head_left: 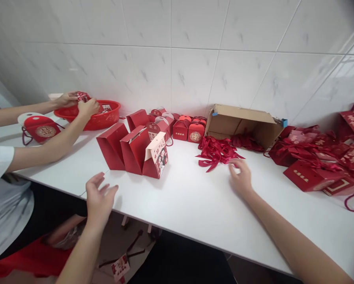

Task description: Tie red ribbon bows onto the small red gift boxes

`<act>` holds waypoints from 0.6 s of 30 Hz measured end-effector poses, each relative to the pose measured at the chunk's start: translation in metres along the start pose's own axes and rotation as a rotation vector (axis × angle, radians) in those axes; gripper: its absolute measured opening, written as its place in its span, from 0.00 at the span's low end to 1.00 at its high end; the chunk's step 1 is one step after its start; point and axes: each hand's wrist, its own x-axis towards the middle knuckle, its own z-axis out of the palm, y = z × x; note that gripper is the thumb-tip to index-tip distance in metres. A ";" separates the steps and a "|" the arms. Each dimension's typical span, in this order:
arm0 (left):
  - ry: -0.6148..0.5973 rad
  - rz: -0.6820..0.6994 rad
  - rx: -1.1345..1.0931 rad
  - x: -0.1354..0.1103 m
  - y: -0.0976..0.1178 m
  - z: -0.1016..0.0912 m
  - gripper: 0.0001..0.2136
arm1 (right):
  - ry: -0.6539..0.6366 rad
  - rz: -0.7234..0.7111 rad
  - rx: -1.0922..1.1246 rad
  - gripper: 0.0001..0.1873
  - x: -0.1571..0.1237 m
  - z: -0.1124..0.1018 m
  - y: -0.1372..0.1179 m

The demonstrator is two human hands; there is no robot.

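Observation:
My left hand (100, 197) hovers over the table's front edge with its fingers apart and nothing in them. Just beyond it stand several red gift boxes with slanted tops, among them a plain red box (111, 148) and one with a cream printed front (159, 157). My right hand (241, 176) is at the near side of a pile of dark red ribbons (216, 152). Its thumb and index finger are slightly apart at the ribbon ends; whether they touch one is unclear.
A tipped cardboard box (242, 114) lies open behind the ribbons. Small red boxes (181, 130) line the wall, and ribboned red boxes (313, 173) are heaped at right. At left, a co-worker's hands (86, 106) hold a small red packet over a red basket (111, 120).

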 end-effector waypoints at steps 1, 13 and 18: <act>0.030 -0.047 -0.006 0.018 -0.001 -0.004 0.24 | -0.099 -0.075 0.031 0.08 -0.006 0.019 -0.018; -0.395 -0.165 -0.201 0.127 0.028 0.003 0.26 | -0.709 -0.076 0.093 0.59 -0.023 0.165 -0.134; -0.362 -0.189 -0.297 0.126 0.005 0.017 0.21 | -0.685 -0.081 0.086 0.55 -0.029 0.164 -0.130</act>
